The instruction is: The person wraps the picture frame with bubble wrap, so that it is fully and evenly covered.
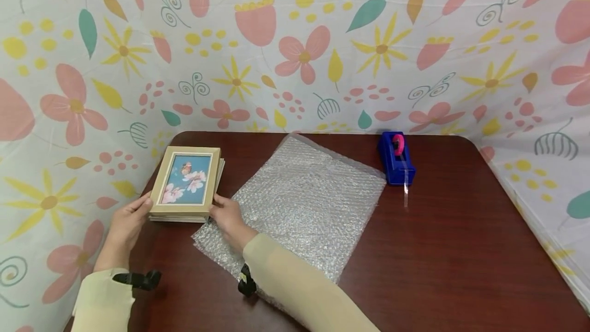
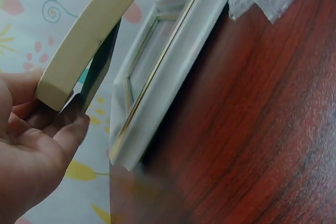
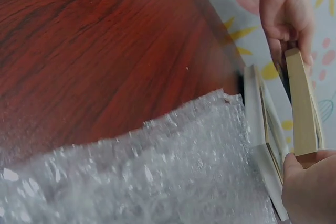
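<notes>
Both hands hold a light-wood picture frame (image 1: 188, 179) with a print of pink blossoms and a butterfly on blue. My left hand (image 1: 125, 227) grips its near left corner, thumb on the edge and fingers underneath. At the near right corner, my right hand (image 1: 230, 221) pinches the other side. Below it on the table lies a white frame (image 2: 173, 77) with a thin gold line; a gap shows between the two in the left wrist view. Bubble wrap (image 1: 309, 199) is spread flat just right of the frames, partly under my right wrist.
A blue tape dispenser (image 1: 397, 170) with a pink core stands at the back, past the wrap's right corner, a strip of tape hanging from it. The dark red wooden table (image 1: 451, 250) meets a flower-patterned cloth (image 1: 304, 96) behind and at both sides.
</notes>
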`<action>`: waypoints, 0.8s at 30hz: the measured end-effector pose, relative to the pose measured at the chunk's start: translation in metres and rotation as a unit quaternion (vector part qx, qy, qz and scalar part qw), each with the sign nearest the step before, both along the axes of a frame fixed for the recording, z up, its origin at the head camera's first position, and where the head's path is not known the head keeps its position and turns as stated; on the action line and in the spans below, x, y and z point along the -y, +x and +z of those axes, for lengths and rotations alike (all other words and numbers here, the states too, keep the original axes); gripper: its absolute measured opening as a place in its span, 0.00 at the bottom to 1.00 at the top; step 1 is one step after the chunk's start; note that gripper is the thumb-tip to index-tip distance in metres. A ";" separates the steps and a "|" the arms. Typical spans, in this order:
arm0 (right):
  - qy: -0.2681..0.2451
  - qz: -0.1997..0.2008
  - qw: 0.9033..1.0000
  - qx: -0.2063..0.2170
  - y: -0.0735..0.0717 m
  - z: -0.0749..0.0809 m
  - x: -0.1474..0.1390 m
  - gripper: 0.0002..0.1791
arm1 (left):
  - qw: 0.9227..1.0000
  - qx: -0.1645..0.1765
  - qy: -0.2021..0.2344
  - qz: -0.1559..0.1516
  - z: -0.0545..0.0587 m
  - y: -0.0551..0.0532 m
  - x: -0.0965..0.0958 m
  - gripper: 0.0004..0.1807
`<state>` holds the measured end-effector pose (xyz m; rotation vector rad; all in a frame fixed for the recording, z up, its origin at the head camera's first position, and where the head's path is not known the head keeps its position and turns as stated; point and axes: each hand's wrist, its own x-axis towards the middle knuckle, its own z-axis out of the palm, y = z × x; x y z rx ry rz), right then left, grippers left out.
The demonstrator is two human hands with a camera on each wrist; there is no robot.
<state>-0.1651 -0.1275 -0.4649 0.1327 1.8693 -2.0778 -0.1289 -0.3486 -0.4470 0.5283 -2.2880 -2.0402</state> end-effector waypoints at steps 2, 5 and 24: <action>-0.014 -0.003 1.000 0.004 -0.001 0.001 -0.003 0.26 | 1.000 -0.012 0.012 -0.012 0.000 0.000 -0.002 0.17; -0.025 -0.010 1.000 0.001 -0.004 0.001 -0.006 0.26 | 0.999 -0.024 0.012 -0.024 0.001 -0.002 -0.005 0.31; -0.059 0.018 0.998 -0.005 -0.018 0.020 -0.050 0.27 | 0.989 -0.091 0.089 -0.070 0.017 -0.009 -0.030 0.24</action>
